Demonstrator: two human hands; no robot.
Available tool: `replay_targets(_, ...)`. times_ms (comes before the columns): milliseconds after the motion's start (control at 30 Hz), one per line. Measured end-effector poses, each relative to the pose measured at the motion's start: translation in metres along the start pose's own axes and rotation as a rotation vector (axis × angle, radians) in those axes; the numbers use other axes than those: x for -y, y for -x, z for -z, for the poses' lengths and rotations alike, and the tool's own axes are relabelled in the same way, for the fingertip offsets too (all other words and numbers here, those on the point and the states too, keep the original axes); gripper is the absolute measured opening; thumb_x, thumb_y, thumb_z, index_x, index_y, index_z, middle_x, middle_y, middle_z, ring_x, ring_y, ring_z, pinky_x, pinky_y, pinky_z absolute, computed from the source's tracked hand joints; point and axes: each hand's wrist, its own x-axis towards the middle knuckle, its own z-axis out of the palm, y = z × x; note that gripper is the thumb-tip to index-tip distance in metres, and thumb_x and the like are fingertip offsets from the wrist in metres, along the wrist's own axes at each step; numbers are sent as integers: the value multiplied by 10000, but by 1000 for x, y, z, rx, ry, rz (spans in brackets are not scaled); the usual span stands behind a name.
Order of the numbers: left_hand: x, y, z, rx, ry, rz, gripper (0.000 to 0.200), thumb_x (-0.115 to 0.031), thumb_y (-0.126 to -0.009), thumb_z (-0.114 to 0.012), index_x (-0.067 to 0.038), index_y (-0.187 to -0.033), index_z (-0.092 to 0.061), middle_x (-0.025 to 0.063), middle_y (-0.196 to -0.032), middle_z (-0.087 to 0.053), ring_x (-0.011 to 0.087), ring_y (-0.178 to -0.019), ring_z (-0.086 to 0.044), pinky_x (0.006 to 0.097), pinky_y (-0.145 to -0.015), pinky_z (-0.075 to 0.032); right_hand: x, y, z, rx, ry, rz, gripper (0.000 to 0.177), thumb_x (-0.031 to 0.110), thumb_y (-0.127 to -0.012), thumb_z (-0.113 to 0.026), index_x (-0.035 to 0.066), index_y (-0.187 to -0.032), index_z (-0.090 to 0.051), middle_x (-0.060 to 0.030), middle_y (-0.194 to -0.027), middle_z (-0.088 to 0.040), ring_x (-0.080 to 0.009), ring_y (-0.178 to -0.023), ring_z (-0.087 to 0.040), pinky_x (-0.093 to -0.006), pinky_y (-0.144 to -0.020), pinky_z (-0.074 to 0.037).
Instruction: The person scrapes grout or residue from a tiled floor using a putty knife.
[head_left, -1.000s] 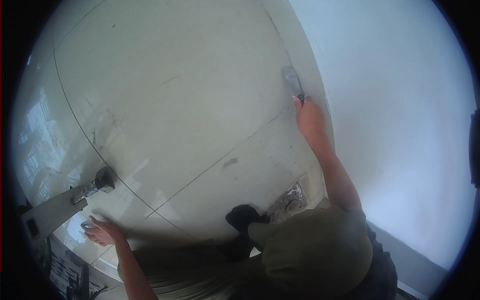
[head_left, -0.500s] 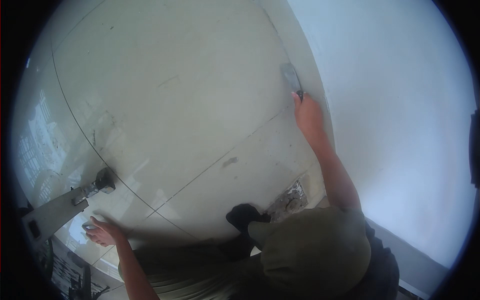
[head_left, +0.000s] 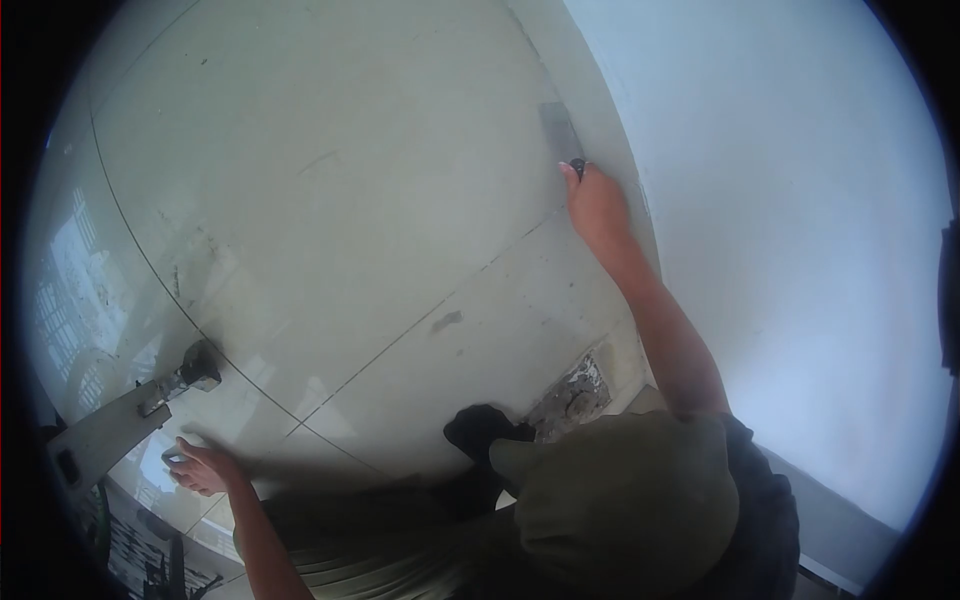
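Observation:
My right hand (head_left: 600,208) is closed round the dark handle of a scraper (head_left: 559,128). Its wide, flat metal blade lies against the floor tile (head_left: 400,180), next to the joint that runs along the wall. At the lower left, my left hand (head_left: 203,468) holds nothing that I can make out. Its thumb and fingers are slightly curled and apart, low over the shiny floor. Close to it is a flat metal arm (head_left: 110,430) ending in a dark block (head_left: 203,366).
A white wall (head_left: 800,250) rises on the right. Beside my dark shoe (head_left: 485,430) is a rough broken patch (head_left: 575,398) in the floor. Olive-green cloth (head_left: 625,500) covers the bottom middle. Dark equipment (head_left: 140,550) stands at the lower left corner.
My right hand and the scraper have moved up and slightly left along the wall joint. The left hand stays nearly where it was; the whole view has shifted slightly.

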Motion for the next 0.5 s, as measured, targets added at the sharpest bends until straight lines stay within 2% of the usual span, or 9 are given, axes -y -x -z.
replay_targets(133, -2, -4, -7, -23, 11, 24, 826, -757, -968, -373, -206, -1583, -355, 142, -1575, -374, 355, -1446, -368, 557, -1128, -298, -10, 29, -4, -30, -6, 0, 517, 466, -1052, -507, -17, -1014, -688, -273, -878, -714, -478, -863, -692, -555, -768, -552)
replay_targets(233, -2, -1, 3, 25, -1, 35, 831, -756, -968, -373, -199, -1584, -356, 141, -1582, -371, 350, -1456, -361, 559, -1132, -294, 7, -10, 8, 22, 50, 22, 509, 460, -1053, -513, -17, -1011, -687, -272, -877, -714, -478, -855, -692, -551, -762, -554)
replay_targets(300, 3, -7, -4, 38, 5, 37, 831, -756, -968, -373, -199, -1584, -356, 140, -1582, -373, 348, -1459, -359, 560, -1133, -292, 8, -7, 7, 9, 11, 11, 507, 456, -1055, -513, -18, -1002, -686, -272, -879, -714, -480, -851, -692, -549, -755, -555)
replay_targets(367, 17, -11, -25, -100, 11, 2, 843, -819, -937, -356, -248, -1557, -389, 135, -1544, -422, 343, -1436, -395, 560, -1110, -307, 5, 3, 3, -21, -32, -1, 506, 452, -1056, -513, -20, -993, -685, -273, -880, -714, -482, -848, -691, -547, -748, -556)
replay_targets(433, 8, -9, -17, -76, 26, 6, 846, -821, -935, -358, -249, -1558, -389, 134, -1541, -424, 346, -1434, -397, 561, -1109, -309, -8, 23, -9, -27, -22, 20, 508, 460, -1052, -517, -15, -1006, -691, -276, -887, -714, -482, -849, -689, -547, -743, -554)
replay_targets(500, 4, 0, 0, -47, 19, -2, 849, -822, -933, -361, -249, -1558, -389, 132, -1538, -425, 349, -1431, -399, 562, -1108, -310, 3, -2, -3, 24, -18, 8, 502, 461, -1051, -518, -8, -1028, -695, -277, -891, -714, -484, -856, -688, -549, -749, -554)
